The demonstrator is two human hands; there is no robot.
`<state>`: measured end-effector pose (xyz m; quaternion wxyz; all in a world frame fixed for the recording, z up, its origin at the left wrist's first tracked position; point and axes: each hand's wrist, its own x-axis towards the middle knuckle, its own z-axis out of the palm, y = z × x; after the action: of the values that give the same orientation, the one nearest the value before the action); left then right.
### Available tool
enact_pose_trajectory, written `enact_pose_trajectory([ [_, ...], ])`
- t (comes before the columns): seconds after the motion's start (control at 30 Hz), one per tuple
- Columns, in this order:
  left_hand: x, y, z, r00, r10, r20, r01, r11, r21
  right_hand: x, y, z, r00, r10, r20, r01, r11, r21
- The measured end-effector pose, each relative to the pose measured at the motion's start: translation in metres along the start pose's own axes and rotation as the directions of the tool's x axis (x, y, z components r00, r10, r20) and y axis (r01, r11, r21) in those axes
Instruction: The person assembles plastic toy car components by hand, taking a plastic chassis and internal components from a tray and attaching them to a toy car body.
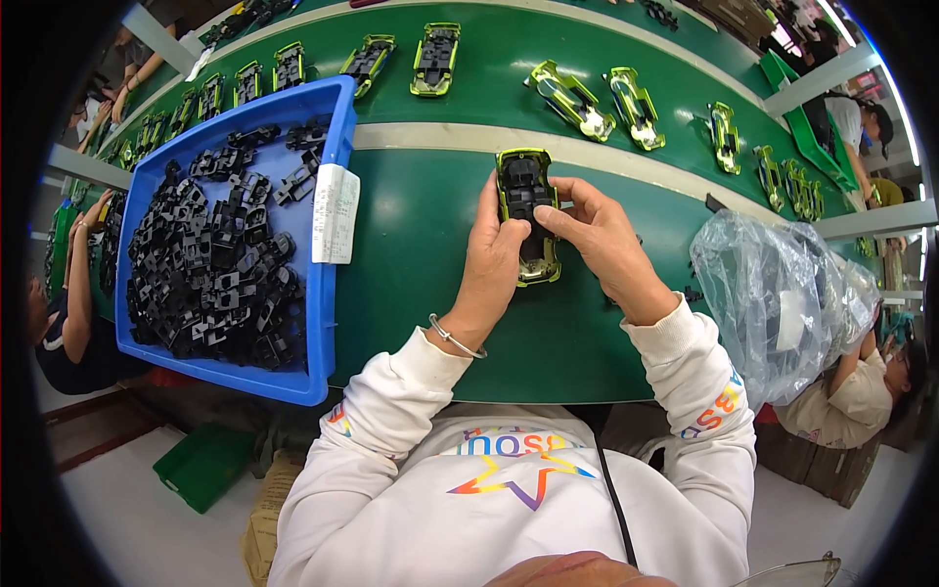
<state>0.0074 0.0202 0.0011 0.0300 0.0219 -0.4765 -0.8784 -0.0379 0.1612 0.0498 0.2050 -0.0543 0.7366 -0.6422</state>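
Note:
Between both hands I hold a toy car body (529,264), yellow-green at its edges, with its black inside facing up. My left hand (492,256) grips the car's left side, its thumb pressed on the black part near the middle. From the right, my right hand (599,235) closes on the car, with the thumb on the black insert and the fingers along the side. To the left stands a blue bin (321,293) heaped with small black plastic parts (210,254). A few loose black pieces lie on the green table beyond my right wrist.
A clear plastic bag (758,303) lies at the table's right. Across the far green belt (489,73) run several yellow-green car bodies, such as one car body (435,59). A green crate (797,122) stands far right. Other people sit at both sides.

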Motion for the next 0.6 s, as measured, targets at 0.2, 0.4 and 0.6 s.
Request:
enact_pose_trajectory([
  [0.2,0.010,0.002,-0.011,0.980,0.162,-0.115,-0.165,0.986,-0.019,0.047,-0.022,0.007,0.985,0.078,0.154,-0.075,0.997,-0.027],
  [0.4,0.005,0.014,-0.012,0.978,-0.043,-0.205,0.024,0.995,-0.092,0.174,-0.040,0.001,0.971,-0.157,-0.178,0.102,0.953,-0.284],
  [0.6,0.009,0.016,-0.012,0.978,-0.092,-0.188,0.087,0.996,-0.037,0.240,-0.051,0.017,0.889,-0.407,-0.212,0.013,0.484,-0.875],
])
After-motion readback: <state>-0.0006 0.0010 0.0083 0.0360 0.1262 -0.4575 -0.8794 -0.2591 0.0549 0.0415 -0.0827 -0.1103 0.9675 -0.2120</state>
